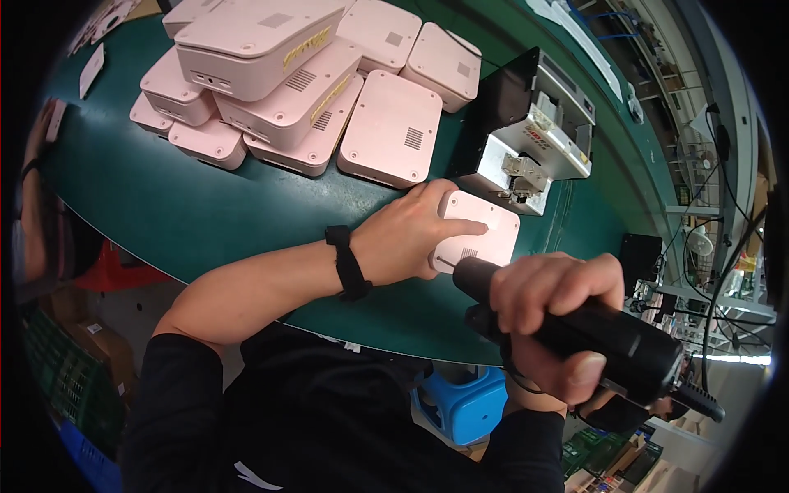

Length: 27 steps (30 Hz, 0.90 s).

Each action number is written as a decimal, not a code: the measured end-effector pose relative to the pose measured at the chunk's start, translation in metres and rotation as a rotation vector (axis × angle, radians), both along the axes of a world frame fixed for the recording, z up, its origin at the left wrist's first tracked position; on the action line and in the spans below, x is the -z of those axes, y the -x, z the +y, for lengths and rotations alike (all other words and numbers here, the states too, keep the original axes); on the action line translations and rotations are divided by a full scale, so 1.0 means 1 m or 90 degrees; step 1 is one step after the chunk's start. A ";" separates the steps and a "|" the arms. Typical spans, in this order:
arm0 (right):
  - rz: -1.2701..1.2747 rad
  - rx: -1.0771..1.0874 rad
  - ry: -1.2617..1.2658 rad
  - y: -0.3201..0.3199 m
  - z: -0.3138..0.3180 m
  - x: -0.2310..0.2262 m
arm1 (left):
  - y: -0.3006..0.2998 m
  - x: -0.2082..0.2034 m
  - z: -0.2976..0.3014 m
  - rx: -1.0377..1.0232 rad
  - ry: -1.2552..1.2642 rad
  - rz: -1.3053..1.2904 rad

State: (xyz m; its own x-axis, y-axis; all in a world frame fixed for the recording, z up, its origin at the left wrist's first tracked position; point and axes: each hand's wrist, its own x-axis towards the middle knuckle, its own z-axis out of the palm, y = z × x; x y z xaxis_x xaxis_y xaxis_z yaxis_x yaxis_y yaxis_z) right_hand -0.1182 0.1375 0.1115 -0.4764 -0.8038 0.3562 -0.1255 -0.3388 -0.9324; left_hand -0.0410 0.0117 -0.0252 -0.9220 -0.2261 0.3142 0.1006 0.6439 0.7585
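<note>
My left hand, with a black band at the wrist, grips a small pale pink plastic casing on the green tabletop, fingers round its left side and one digit stretched across its top. In my right hand is a black electric screwdriver, held tilted with its body toward the lower right. Its thin bit points at the casing's near-left corner, at or just over a screw hole; I cannot tell whether it touches. Beyond my left hand, a larger casing of the same colour lies flat.
Several more casings are stacked at the far left, some with yellow markings. A black-and-silver machine, apparently a screw feeder, stands just beyond the held casing. Another person's arm shows at the left edge. A blue stool is below the table.
</note>
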 end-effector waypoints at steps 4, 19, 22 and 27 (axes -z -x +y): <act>0.054 -0.042 -0.003 0.014 -0.006 -0.019 | 0.004 -0.010 -0.004 0.029 0.031 0.010; -0.033 0.173 0.288 0.024 0.138 -0.053 | 0.065 -0.019 0.124 0.297 -1.179 -0.525; -0.049 0.195 0.286 0.026 0.137 -0.057 | 0.095 -0.019 0.116 0.233 -1.162 -0.388; 0.006 0.187 0.243 0.035 0.144 -0.055 | 0.048 -0.041 0.069 0.164 -0.285 -0.069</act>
State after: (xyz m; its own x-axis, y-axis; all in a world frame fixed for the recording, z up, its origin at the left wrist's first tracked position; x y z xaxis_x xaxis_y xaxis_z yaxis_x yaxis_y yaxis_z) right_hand -0.1528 0.2818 0.1661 -0.6589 -0.4468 0.6052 -0.2756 -0.6051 -0.7469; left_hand -0.0886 0.0806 0.0153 -0.9873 -0.0775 0.1383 0.1184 0.2197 0.9684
